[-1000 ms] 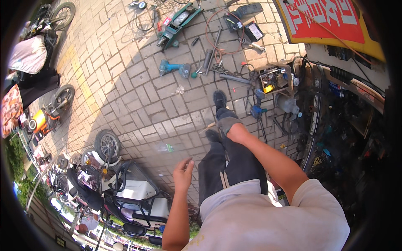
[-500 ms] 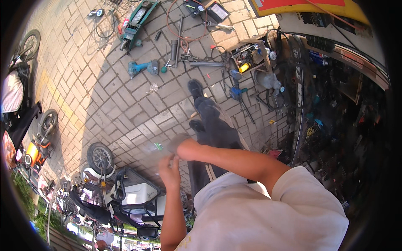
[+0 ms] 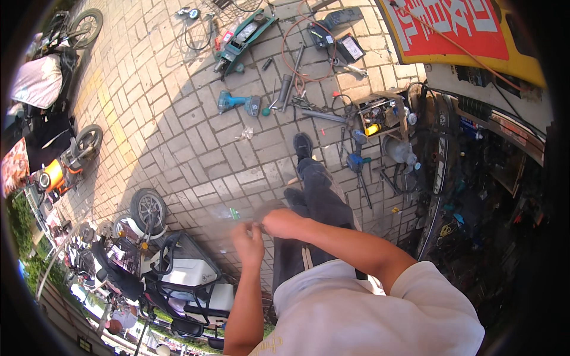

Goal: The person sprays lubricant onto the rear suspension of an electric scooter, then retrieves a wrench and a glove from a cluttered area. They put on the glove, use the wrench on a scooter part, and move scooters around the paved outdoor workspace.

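Note:
My left hand (image 3: 247,240) is raised at lower centre, its fingers bent and their tips meeting a grey, blurred, cloth-like thing (image 3: 268,207) at my right hand (image 3: 282,222). The two hands are together in front of my dark trousers (image 3: 314,187); whether the grey thing is worn or held, I cannot make out. A clear plastic piece with green marks (image 3: 234,213) lies on the paving beyond my left hand.
On the paving (image 3: 178,118) lie a teal power drill (image 3: 237,104), a green tool (image 3: 244,38), a blue tool (image 3: 357,160) and a tool crate (image 3: 380,115). Parked two-wheelers (image 3: 190,273) line the left; a red-and-yellow sign (image 3: 457,29) and dark clutter (image 3: 475,207) are at right.
My right hand has swung leftward and down from beside my knee to meet my left hand, which has shifted slightly left and whose fingers have bent toward the grey thing.

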The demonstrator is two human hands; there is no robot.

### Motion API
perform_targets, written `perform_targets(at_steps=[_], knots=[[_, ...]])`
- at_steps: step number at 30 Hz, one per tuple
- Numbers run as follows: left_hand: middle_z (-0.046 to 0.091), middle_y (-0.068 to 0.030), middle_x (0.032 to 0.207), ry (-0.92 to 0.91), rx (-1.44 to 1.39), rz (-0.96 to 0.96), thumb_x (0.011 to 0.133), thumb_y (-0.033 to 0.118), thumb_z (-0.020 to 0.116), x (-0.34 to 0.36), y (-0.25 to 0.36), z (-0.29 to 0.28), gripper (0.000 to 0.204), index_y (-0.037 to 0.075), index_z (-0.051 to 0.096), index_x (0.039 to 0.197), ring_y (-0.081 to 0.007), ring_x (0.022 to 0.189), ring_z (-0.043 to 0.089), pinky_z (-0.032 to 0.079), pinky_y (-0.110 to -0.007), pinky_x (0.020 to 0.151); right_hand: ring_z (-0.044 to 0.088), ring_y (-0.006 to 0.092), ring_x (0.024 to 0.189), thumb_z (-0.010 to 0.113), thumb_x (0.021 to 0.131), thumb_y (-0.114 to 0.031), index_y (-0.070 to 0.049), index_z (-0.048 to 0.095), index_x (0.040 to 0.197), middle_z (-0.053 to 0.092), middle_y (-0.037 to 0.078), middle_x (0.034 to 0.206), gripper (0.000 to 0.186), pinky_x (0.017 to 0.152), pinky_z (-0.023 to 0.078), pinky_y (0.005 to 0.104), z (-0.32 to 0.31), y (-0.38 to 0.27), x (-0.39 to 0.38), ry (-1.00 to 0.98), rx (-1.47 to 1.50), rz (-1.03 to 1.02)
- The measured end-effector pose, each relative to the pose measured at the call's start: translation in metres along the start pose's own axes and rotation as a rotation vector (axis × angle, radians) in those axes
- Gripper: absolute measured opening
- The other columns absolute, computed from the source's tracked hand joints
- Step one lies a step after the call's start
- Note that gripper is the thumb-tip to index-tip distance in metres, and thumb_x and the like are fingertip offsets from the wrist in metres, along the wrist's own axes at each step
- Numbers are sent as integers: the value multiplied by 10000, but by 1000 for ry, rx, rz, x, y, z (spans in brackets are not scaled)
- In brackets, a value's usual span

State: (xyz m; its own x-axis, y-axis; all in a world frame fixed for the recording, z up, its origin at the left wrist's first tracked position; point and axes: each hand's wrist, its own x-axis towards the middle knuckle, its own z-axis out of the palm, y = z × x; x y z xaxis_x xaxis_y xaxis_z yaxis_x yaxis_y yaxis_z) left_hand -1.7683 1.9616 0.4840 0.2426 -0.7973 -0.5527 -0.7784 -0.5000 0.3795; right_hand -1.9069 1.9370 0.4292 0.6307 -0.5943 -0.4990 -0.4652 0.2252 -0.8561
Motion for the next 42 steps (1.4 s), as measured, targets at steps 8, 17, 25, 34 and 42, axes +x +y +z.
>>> perform_targets(at_steps=[8,17,25,34,42], knots=[[572,-3,782,73,-445,-98,831,74,647,-38,-13,-50,155,-27,629,947,-51,662,452,385,-233,577,618,391,638,595,672,-153,-6,633,643,616,207,662,155,592,496,476,2,-55,-9,-10,-302,-175],[614,-82,890,428,-389,68,719,-9,670,-168,-118,-101,212,36,664,926,-236,918,533,419,-338,825,614,390,623,628,605,-159,5,643,637,606,202,628,167,539,491,459,99,-163,-21,-406,-643,-588],[598,-101,868,827,-538,-167,746,48,631,-338,-283,-94,90,15,606,826,-265,880,519,404,-370,811,601,386,619,652,620,-163,6,626,630,602,191,630,172,564,493,457,296,-240,-59,-652,-773,-873],[517,-91,890,1080,-679,-525,843,84,576,-492,-435,-68,92,5,561,887,-223,839,464,383,-347,754,599,392,656,641,692,-200,37,604,660,597,207,648,242,614,490,462,521,-282,-97,-955,-649,-1040],[500,-89,846,1264,-681,-881,869,89,573,-555,-561,-51,136,-20,527,936,-206,773,468,402,-353,705,566,417,848,499,869,-189,46,549,893,573,257,888,241,739,450,495,647,-332,-103,-1452,-615,-965]])
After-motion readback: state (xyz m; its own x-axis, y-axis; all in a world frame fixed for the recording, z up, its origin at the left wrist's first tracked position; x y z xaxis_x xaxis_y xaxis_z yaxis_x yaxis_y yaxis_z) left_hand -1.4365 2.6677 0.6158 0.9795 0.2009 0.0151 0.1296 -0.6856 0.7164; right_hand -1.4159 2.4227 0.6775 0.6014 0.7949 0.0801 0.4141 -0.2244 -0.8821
